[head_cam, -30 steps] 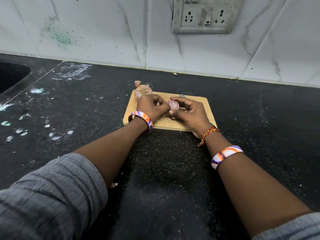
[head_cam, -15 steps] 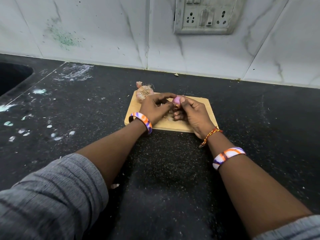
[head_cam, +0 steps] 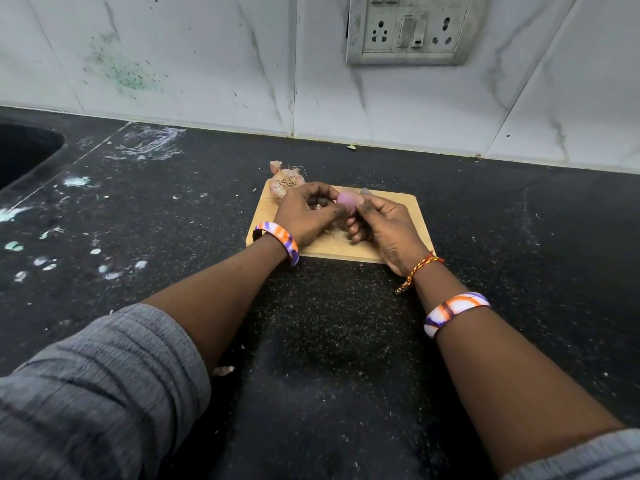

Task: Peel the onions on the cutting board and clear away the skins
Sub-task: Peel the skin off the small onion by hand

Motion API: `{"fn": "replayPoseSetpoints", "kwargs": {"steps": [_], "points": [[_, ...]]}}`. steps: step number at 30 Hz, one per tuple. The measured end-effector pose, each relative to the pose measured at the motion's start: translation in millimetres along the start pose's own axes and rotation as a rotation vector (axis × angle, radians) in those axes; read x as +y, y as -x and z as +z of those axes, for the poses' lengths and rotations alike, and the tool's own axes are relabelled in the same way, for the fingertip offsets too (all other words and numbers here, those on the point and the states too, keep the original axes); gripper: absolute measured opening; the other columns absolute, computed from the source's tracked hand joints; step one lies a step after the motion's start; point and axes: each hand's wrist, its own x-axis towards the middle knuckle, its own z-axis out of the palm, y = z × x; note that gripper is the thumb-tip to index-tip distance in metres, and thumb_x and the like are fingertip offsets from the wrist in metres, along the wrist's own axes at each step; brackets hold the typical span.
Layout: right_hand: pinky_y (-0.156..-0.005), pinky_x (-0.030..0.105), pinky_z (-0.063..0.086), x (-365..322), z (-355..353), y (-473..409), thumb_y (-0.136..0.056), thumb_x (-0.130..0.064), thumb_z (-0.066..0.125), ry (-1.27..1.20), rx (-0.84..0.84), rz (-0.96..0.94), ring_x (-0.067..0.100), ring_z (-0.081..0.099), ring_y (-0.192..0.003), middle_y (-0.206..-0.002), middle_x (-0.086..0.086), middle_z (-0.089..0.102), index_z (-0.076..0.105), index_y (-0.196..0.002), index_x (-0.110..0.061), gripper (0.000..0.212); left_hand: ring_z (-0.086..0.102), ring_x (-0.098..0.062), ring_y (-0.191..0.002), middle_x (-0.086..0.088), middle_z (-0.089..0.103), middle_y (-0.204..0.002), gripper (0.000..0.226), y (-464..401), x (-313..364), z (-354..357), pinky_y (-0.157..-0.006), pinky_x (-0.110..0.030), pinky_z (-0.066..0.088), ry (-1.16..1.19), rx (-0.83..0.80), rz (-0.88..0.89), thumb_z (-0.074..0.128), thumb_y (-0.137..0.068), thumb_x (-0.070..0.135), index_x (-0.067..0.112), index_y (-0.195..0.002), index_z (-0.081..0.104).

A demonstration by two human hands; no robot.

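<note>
A black speckled stone worktop (head_cam: 332, 341) fills the view, smeared with white and pale-green dried splashes (head_cam: 76, 181) at nine o'clock. A dark sink basin (head_cam: 24, 154) sits at ten o'clock. White marble-veined wall tiles (head_cam: 207, 64) rise at twelve, carrying a grimy grey switch-and-socket plate (head_cam: 408, 29) at one o'clock.

Small onion (head_cam: 347, 201) turned since a second ago: then its pale cut face showed between both hands, now smooth purple side faces up. Right hand (head_cam: 382, 226) thumb moved onto its top. Left hand (head_cam: 309, 216) fingers curled in from reaching over it, now pinching at its left side.
</note>
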Motion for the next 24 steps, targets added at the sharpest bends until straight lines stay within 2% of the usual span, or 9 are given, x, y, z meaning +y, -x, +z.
{"fn": "replayPoseSetpoints", "kwargs": {"steps": [5, 7, 10, 12, 15, 17, 19, 21, 24], "points": [[-0.051, 0.018, 0.052, 2.2, -1.3, -1.5, -0.091, -0.008, 0.051, 0.054, 0.002, -0.028, 0.008, 0.052, -0.047, -0.072, 0.012, 0.058, 0.056, -0.118, 0.002, 0.029, 0.048, -0.017, -0.059, -0.003, 0.053, -0.065, 0.026, -0.4, -0.1, -1.5, -0.056, -0.029, 0.044, -0.001, -0.004, 0.010, 0.075, -0.066, 0.009, 0.021, -0.069, 0.052], [-0.055, 0.019, 0.055, 2.8, -2.2, -1.9, -0.090, -0.007, 0.053, 0.065, 0.000, -0.041, 0.007, 0.054, -0.050, -0.082, 0.010, 0.063, 0.056, -0.119, -0.001, 0.030, 0.047, -0.018, -0.059, -0.004, 0.052, -0.065, 0.029, 0.1, 0.1, -1.6, -0.058, -0.030, 0.044, 0.005, -0.016, 0.031, 0.075, -0.064, 0.006, 0.021, -0.069, 0.050], [-0.057, 0.016, 0.055, 2.6, -2.5, -1.8, -0.090, -0.006, 0.053, 0.070, 0.006, -0.050, 0.004, 0.057, -0.049, -0.093, 0.008, 0.065, 0.055, -0.121, -0.002, 0.032, 0.048, -0.020, -0.064, -0.005, 0.053, -0.067, 0.028, 1.0, -1.6, -2.7, -0.060, -0.033, 0.046, 0.002, -0.025, 0.063, 0.075, -0.059, 0.014, 0.022, -0.069, 0.050], [-0.057, 0.015, 0.055, 2.0, -2.5, -1.7, -0.090, -0.005, 0.052, 0.051, 0.014, -0.053, 0.004, 0.059, -0.050, -0.096, 0.005, 0.065, 0.055, -0.121, -0.002, 0.031, 0.049, -0.016, -0.063, -0.003, 0.054, -0.067, 0.031, 1.0, -3.1, -3.1, -0.059, -0.030, 0.047, -0.003, -0.015, 0.062, 0.079, -0.062, 0.008, 0.020, -0.069, 0.051], [-0.054, 0.015, 0.054, 0.8, -0.8, -0.6, -0.090, -0.003, 0.052, 0.019, 0.039, -0.045, 0.004, 0.059, -0.049, -0.085, 0.004, 0.066, 0.057, -0.114, 0.002, 0.025, 0.050, -0.010, -0.060, -0.002, 0.056, -0.068, 0.027, 1.4, -2.1, -1.8, -0.052, -0.016, 0.047, -0.007, -0.011, 0.043, 0.073, -0.071, 0.000, 0.018, -0.070, 0.053], [-0.050, 0.018, 0.055, -0.2, 0.0, 0.0, -0.088, -0.003, 0.054, -0.005, 0.069, -0.030, 0.005, 0.059, -0.046, -0.066, 0.001, 0.067, 0.058, -0.100, 0.001, 0.012, 0.053, -0.010, -0.056, -0.004, 0.058, -0.069, 0.021, 1.9, -1.1, -1.0, -0.048, -0.016, 0.047, 0.013, -0.010, 0.021, 0.069, -0.075, 0.000, 0.017, -0.074, 0.057], [-0.048, 0.021, 0.055, -1.3, 0.5, 0.5, -0.087, -0.004, 0.058, -0.021, 0.093, -0.019, 0.007, 0.059, -0.044, -0.055, 0.000, 0.066, 0.056, -0.089, -0.004, 0.003, 0.056, -0.008, -0.052, -0.005, 0.061, -0.071, 0.010, 2.9, -0.4, -1.1, -0.048, -0.016, 0.049, 0.021, -0.008, 0.007, 0.065, -0.080, 0.001, 0.011, -0.084, 0.063], [-0.047, 0.023, 0.054, -2.2, 1.3, 1.3, -0.086, -0.007, 0.060, -0.009, 0.102, -0.026, 0.009, 0.057, -0.041, -0.054, 0.001, 0.065, 0.054, -0.087, -0.009, 0.006, 0.057, -0.001, -0.046, -0.003, 0.062, -0.068, 0.013, 4.2, 1.2, -0.7, -0.048, -0.014, 0.050, 0.015, 0.010, 0.002, 0.061, -0.083, 0.001, 0.003, -0.095, 0.065], [-0.044, 0.023, 0.051, -2.4, 3.2, 2.6, -0.089, -0.011, 0.056, 0.035, 0.080, -0.066, 0.008, 0.054, -0.039, -0.061, 0.008, 0.060, 0.056, -0.090, -0.014, 0.003, 0.057, -0.001, -0.044, -0.003, 0.063, -0.063, 0.017, 5.3, 3.7, -1.2, -0.048, -0.015, 0.050, 0.018, 0.025, -0.003, 0.059, -0.083, -0.003, 0.005, -0.096, 0.067]]}}
